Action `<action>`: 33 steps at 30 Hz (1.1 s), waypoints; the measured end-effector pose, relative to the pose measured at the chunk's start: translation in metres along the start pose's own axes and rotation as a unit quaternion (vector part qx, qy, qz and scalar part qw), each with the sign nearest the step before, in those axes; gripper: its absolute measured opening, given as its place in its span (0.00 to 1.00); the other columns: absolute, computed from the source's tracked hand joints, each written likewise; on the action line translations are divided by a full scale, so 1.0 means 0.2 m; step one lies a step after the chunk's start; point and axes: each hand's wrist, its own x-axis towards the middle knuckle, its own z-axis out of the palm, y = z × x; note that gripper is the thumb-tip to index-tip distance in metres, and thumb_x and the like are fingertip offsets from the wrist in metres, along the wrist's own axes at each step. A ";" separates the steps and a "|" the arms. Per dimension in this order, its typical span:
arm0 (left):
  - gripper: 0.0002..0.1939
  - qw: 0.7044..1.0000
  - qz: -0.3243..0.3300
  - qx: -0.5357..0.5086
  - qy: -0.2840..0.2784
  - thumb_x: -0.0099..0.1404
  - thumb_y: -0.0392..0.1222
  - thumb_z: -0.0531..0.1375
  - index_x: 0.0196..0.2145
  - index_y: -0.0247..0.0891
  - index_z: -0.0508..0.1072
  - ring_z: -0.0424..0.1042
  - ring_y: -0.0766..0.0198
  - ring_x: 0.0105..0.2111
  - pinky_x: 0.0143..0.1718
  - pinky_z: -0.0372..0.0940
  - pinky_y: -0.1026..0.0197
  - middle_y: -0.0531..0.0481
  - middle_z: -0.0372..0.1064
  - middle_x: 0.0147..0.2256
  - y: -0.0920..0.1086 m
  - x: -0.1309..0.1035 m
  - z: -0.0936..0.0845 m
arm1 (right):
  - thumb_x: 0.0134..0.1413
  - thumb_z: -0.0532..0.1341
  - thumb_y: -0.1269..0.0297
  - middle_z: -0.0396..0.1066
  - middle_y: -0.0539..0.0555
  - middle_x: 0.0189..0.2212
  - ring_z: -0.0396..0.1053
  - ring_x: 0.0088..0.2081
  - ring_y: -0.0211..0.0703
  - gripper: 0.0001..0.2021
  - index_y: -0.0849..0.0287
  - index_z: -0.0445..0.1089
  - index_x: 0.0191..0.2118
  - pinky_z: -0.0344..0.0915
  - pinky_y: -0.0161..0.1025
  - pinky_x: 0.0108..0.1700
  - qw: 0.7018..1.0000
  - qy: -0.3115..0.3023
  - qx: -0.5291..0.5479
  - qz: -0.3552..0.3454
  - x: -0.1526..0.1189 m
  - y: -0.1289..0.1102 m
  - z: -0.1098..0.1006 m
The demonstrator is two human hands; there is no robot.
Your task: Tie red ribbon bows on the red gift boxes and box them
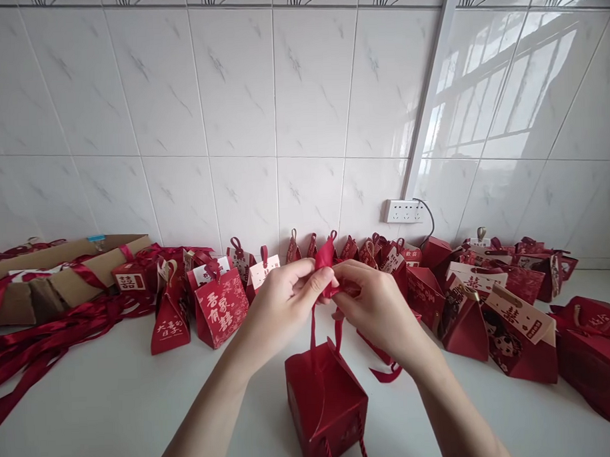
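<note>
Above the middle of the table, my left hand (301, 285) and my right hand (370, 293) meet, both closed on a red ribbon (326, 254). The ribbon is bunched between my fingertips, and its exact folds are hidden there. Two strands run down from it to the top of a red gift box (325, 394) standing right below my hands. The box has a peaked, folded lid and twisted red cords at its near side. A loose ribbon tail (387, 373) curls on the table behind the box, to the right.
Several finished-looking red candy boxes (221, 305) stand at the left, more (519, 334) at the right and along the wall. Far left, an open cardboard box (100, 252) sits behind a pile of loose red ribbons (53, 330). A power strip (403, 212) is on the tiled wall.
</note>
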 end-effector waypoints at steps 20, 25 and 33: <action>0.19 1.000 -0.012 -0.014 0.023 0.64 0.55 0.55 0.29 0.37 0.72 0.55 0.72 0.18 0.17 0.50 0.67 0.55 0.61 0.21 0.00 0.01 -0.03 | 0.54 0.62 0.60 0.74 0.54 0.35 0.72 0.39 0.42 0.09 0.59 0.71 0.38 0.69 0.41 0.43 0.978 -0.100 0.173 0.051 0.00 0.06 -0.15; 0.17 1.000 0.007 -0.012 0.022 0.64 0.53 0.55 0.27 0.38 0.73 0.54 0.72 0.17 0.18 0.51 0.66 0.57 0.55 0.17 0.01 0.01 -0.02 | 0.49 0.66 0.62 0.71 0.51 0.31 0.73 0.33 0.40 0.14 0.59 0.68 0.43 0.71 0.39 0.36 0.963 -0.018 0.259 0.071 0.00 0.05 -0.15; 0.18 1.000 0.021 -0.003 0.005 0.65 0.52 0.54 0.26 0.38 0.72 0.57 0.71 0.17 0.19 0.54 0.67 0.56 0.58 0.18 0.01 0.01 -0.02 | 0.42 0.69 0.61 0.69 0.52 0.36 0.71 0.32 0.40 0.30 0.55 0.60 0.52 0.72 0.41 0.34 0.949 0.062 0.294 0.096 0.01 0.07 -0.13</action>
